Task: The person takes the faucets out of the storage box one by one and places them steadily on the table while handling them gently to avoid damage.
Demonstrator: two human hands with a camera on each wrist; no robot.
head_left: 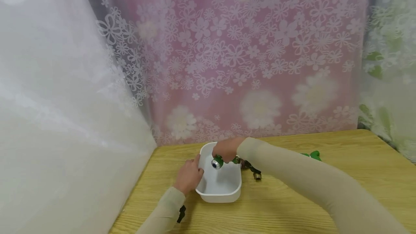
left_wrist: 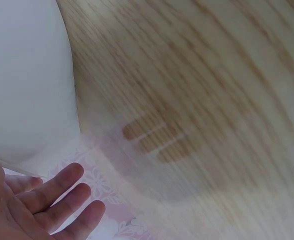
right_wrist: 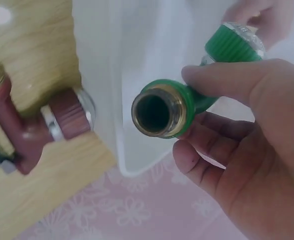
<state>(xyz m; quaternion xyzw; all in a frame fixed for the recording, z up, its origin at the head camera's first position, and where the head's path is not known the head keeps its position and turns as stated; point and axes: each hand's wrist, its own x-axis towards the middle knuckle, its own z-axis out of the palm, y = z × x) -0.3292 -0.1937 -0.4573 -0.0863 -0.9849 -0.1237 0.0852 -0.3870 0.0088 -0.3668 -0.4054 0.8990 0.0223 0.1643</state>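
Note:
My right hand (head_left: 228, 149) holds a green pipe valve (right_wrist: 199, 102) over the white tub (head_left: 219, 198). Thumb and fingers close round its green body. In the right wrist view a brass threaded mouth faces the camera, and a ribbed green cap with a silver ring shows at the far end. My left hand (head_left: 189, 174) rests at the tub's left rim. Its fingers (left_wrist: 62, 182) are loosely straight beside the outer wall in the left wrist view. Just right of the tub lies a dark red pipe valve (right_wrist: 27, 132) with a brass threaded end, partly behind my right arm in the head view.
Another green piece (head_left: 314, 155) lies farther right on the wood-grain table (head_left: 357, 161), partly hidden by my right sleeve. A small black object (head_left: 182, 213) is beside my left forearm. Flowered plastic sheeting (head_left: 253, 64) hangs behind, and white sheeting (head_left: 65, 118) slopes along the left.

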